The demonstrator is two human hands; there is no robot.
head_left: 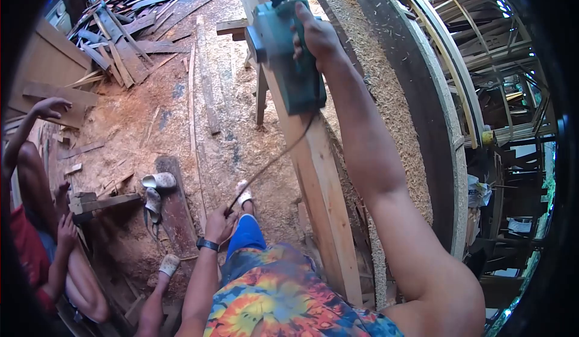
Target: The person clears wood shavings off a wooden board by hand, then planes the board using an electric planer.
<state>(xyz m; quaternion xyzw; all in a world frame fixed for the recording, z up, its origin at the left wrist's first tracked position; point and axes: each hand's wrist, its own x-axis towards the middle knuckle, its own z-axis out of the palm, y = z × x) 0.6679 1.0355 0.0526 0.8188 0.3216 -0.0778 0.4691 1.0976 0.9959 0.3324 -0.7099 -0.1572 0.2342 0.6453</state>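
A dark green power planer [291,72] rests on a long pale timber beam [329,198], near its far part. My right hand [315,37] is wrapped round the planer's handle. The planer's black cord [274,161] curves from its near end down to my left hand [220,225], which grips it low, beside the beam. A dark watch [208,243] is on my left wrist. Under the beam stands a wooden support [261,96].
At the left sits another person [36,240] with bare legs and one raised hand. Scrap boards [123,59] are heaped at the back left. Shavings cover the floor [139,105]. Pale clogs [159,181] lie by a board. Dark planks [416,114] run along the right.
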